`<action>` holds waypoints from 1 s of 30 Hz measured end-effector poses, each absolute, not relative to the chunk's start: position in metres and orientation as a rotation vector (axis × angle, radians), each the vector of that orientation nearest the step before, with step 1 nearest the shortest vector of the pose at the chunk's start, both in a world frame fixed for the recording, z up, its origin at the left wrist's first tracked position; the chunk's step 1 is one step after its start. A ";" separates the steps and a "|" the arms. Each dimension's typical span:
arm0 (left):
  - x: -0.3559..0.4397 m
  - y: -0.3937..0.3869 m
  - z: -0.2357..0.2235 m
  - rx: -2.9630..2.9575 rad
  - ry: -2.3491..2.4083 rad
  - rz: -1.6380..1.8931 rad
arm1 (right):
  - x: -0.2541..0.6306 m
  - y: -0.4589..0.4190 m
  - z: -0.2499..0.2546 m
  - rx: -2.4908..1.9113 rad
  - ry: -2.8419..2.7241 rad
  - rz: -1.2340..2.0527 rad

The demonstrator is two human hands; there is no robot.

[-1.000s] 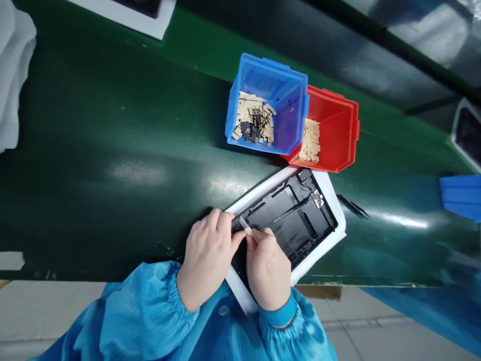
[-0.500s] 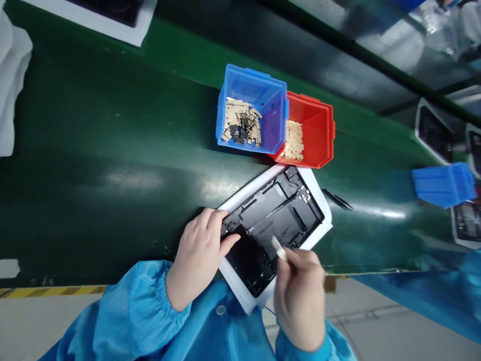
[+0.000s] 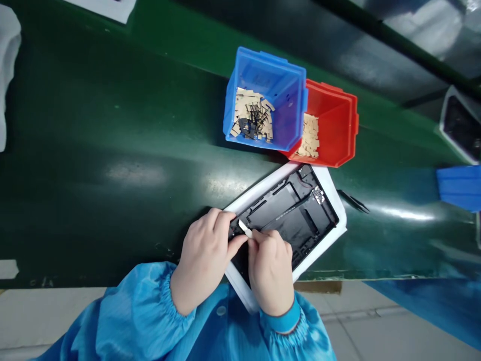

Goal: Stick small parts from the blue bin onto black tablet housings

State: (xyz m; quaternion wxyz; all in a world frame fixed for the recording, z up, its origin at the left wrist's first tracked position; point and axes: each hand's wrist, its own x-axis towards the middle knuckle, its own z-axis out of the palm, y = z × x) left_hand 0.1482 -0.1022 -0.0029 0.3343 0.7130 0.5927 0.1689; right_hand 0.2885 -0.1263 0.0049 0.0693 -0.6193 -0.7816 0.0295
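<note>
A black tablet back cover (image 3: 296,213) lies open side up in a white foam tray (image 3: 334,193) on the green belt. My left hand (image 3: 205,255) rests on the cover's near left corner, fingers curled and pressing it down. My right hand (image 3: 268,268) is closed in a pinch on a small white strip (image 3: 245,229), whose tip touches the cover just beside my left thumb. Both sleeves are blue.
A blue bin (image 3: 266,98) of tan pieces and black parts stands beyond the tray, with a red bin (image 3: 332,125) of tan pieces beside it. Black tweezers (image 3: 353,201) lie right of the tray. Another blue bin (image 3: 458,188) and another tray (image 3: 460,123) sit far right.
Half a second ago my right hand was drawn back to the tray's near right side with the strip raised. It has come back left, and the strip touches the cover by my left thumb.
</note>
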 end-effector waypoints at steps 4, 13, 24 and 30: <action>0.149 -0.102 -0.002 1.869 1.565 0.427 | 0.288 -0.125 0.004 -1.870 -2.339 0.102; 0.150 -0.100 -0.003 1.851 1.570 0.419 | 0.287 -0.123 0.003 -1.887 -2.320 0.121; 0.152 -0.100 0.000 1.856 1.579 0.386 | 0.287 -0.123 0.002 -1.894 -2.365 0.075; 0.154 -0.099 0.002 1.871 1.594 0.359 | 0.287 -0.124 -0.002 -1.906 -2.366 0.090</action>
